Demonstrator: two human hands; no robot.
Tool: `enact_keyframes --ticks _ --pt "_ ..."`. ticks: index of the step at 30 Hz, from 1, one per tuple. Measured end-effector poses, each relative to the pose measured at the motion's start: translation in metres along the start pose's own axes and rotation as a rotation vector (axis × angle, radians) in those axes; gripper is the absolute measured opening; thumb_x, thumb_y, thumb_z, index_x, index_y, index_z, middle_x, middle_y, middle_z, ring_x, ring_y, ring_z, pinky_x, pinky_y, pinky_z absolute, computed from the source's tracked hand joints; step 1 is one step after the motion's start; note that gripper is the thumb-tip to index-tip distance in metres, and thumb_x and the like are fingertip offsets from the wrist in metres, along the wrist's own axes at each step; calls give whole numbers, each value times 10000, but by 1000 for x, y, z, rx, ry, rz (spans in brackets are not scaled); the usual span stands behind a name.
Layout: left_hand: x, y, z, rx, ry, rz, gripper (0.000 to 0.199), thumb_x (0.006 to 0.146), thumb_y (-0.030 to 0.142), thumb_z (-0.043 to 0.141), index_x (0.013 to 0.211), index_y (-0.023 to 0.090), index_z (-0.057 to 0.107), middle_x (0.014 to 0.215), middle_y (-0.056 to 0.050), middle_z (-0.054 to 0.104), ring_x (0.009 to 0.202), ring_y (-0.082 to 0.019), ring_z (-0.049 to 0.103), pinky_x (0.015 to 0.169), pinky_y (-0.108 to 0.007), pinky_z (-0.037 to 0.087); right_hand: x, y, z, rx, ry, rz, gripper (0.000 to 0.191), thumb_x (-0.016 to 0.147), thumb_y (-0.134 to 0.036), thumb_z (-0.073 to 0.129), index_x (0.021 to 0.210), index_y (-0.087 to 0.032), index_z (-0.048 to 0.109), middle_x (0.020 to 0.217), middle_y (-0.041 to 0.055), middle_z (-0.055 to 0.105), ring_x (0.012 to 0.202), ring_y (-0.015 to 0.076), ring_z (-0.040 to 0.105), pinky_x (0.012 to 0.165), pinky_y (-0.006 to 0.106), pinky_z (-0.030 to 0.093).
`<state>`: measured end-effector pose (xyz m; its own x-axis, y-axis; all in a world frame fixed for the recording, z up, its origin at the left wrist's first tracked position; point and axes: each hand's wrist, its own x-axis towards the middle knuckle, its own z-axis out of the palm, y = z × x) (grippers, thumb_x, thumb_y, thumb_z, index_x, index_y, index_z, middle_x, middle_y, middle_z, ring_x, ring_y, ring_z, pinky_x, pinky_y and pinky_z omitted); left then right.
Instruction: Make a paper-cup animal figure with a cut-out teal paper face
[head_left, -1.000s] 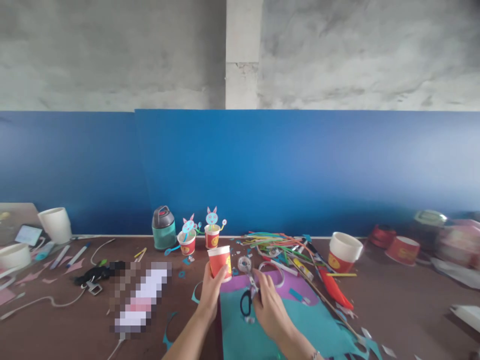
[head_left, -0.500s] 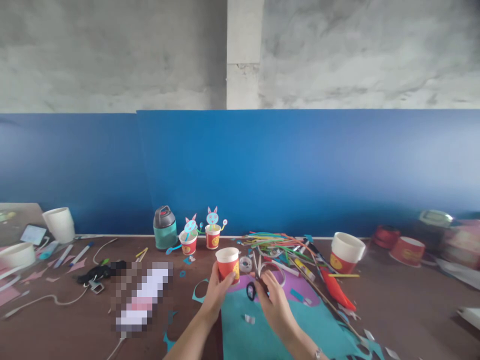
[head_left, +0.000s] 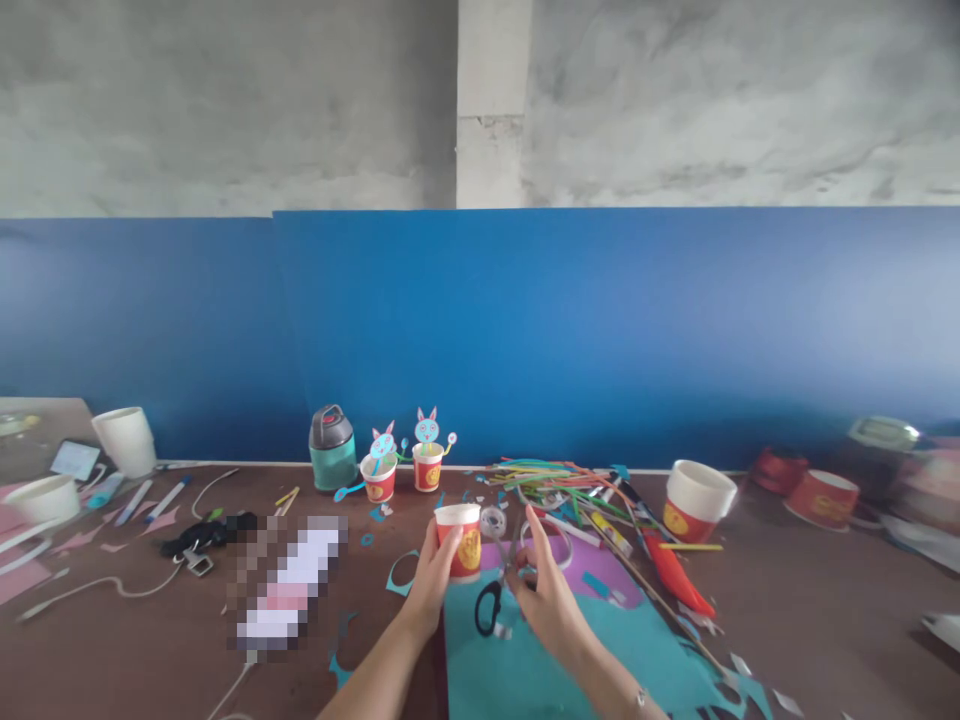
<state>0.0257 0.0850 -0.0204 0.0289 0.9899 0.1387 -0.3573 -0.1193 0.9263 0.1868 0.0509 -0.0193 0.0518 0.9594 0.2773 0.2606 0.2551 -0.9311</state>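
My left hand (head_left: 429,585) is wrapped round a red and white paper cup (head_left: 463,548), held upright with its rim up. My right hand (head_left: 549,590) holds a pair of scissors (head_left: 489,606) by the handle side; one black loop sticks out to the left and the blades point away from me. Below both hands lie a teal sheet (head_left: 570,660) and a purple sheet (head_left: 600,572). A roll of clear tape (head_left: 493,521) rests just beyond the cup.
Two cups with cat-faced paper figures (head_left: 382,446) stand at the back beside a teal flask (head_left: 333,455). A heap of coloured pipe cleaners (head_left: 555,482) lies behind my right hand. Stacked paper cups (head_left: 697,498) and a red pouch (head_left: 675,572) are to the right.
The scissors have turned in my right hand, so the black loop now sits lower and further left. My left hand's cup has shifted slightly down and right.
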Motion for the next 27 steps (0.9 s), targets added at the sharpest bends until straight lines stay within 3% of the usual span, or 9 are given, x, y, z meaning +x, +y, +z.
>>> enact_keyframes --ticks 3,8,13,15,17,21,24,27 --pt "1 -2 -2 -67 18 -4 533 745 482 633 1193 205 548 1186 -101 627 1127 -292 551 932 -391 434 2 -5 0 130 -115 92 797 763 -317 532 1445 -262 121 656 -69 442 458 94 443 407 205 375" --pt "3 -5 -4 -154 2 -39 448 772 474 610 1104 175 578 1089 -106 663 1046 -279 600 879 -385 466 7 5 -1 242 -185 135 650 687 -281 593 1312 -184 442 571 -87 385 436 75 402 422 196 349" --pt "6 -7 -3 -10 45 -12 529 688 416 722 1115 155 549 922 -89 678 825 -223 645 718 -311 500 2 -7 -4 284 -274 225 613 684 -194 577 1288 -224 475 692 -44 512 491 77 459 406 169 345" --pt "7 -7 -2 79 83 12 547 633 404 761 1075 147 567 868 -79 676 771 -210 635 680 -295 495 -1 -15 -4 271 -266 142 557 716 -259 600 1265 -227 510 761 -11 569 552 100 517 447 182 402" --pt "8 -6 -1 122 87 20 528 609 395 771 1033 141 585 869 -85 676 772 -211 630 693 -298 492 -2 -19 -2 207 -206 14 481 757 -358 597 1210 -201 570 830 40 627 688 154 583 581 233 482" --pt "7 0 0 177 75 47 470 609 347 756 1003 139 610 898 -88 683 816 -228 625 742 -315 483 -3 -18 -1 -41 -109 -153 423 838 -474 494 1122 -196 638 922 95 681 884 244 606 779 341 497" --pt "6 3 1 216 62 90 449 618 307 742 1019 144 618 924 -84 686 855 -238 620 785 -335 473 -4 -18 -4 -218 -106 -200 408 895 -465 395 1074 -205 654 939 99 688 882 246 615 819 343 478" --pt "8 0 1 185 26 119 491 616 284 745 1066 149 600 995 -99 678 926 -255 609 837 -356 463 -6 -22 -7 -334 -127 -206 421 922 -455 328 1010 -202 653 863 90 688 782 224 622 740 296 481"
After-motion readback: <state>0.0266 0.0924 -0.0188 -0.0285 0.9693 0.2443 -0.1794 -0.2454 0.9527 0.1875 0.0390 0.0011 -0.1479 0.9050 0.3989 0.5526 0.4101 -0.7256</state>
